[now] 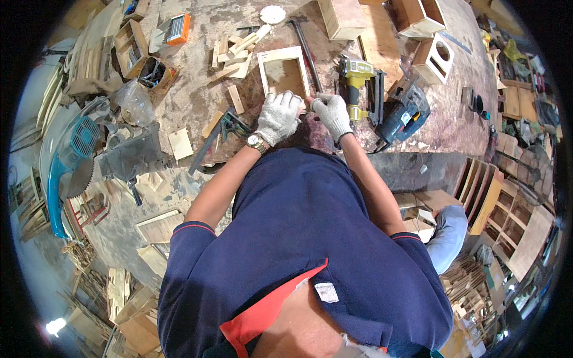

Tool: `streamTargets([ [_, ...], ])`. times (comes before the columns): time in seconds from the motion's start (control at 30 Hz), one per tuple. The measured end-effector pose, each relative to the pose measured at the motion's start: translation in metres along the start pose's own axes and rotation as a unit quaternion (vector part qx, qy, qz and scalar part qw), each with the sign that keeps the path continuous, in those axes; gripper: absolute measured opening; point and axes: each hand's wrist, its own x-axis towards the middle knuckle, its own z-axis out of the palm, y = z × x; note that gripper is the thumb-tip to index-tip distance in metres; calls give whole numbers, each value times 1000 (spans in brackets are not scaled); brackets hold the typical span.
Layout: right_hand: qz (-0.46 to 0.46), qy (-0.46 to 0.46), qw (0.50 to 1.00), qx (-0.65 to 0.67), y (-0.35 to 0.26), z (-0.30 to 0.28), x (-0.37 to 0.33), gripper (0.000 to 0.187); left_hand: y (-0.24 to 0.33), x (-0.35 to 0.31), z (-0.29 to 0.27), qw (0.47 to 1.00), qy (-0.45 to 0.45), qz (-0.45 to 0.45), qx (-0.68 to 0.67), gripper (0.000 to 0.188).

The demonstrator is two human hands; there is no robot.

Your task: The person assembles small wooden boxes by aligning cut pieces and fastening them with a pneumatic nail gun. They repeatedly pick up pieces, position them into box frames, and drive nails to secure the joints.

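Observation:
Both my hands wear whitish knit gloves and rest at the near side of a small rectangular wooden frame on the workbench. My left hand is closed over the frame's near left part, its fingers curled and covering that edge. Beside the near right corner, my right hand is closed with the thumb toward the frame; what sits in its fingers is hidden. A hammer lies just right of the frame, its handle running down toward my right hand. Right of that stands a yellow-and-black nail gun.
A blue-and-black power tool lies at the bench's right front. Wood offcuts are piled left of the frame. Wooden boxes stand at the far right. A teal saw occupies the left. Another person's blue-clothed part shows at lower right.

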Motion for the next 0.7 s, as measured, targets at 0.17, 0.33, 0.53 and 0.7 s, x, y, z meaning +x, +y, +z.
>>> streamTargets([
  [0.17, 10, 33, 998, 51, 4, 10, -2, 34, 1, -1, 0, 1000, -20, -1, -5, 33],
  [0.33, 12, 54, 998, 41, -5, 8, -11, 30, 2, -1, -2, 1000, -26, 1, -6, 39],
  [0.53, -21, 85, 996, 10, -7, 15, -21, 26, 1, -7, 5, 997, -60, 28, 40, 37],
  [0.7, -71, 118, 990, -17, 2, 20, -20, 23, -1, -10, 9, 998, -19, 40, 55, 35],
])
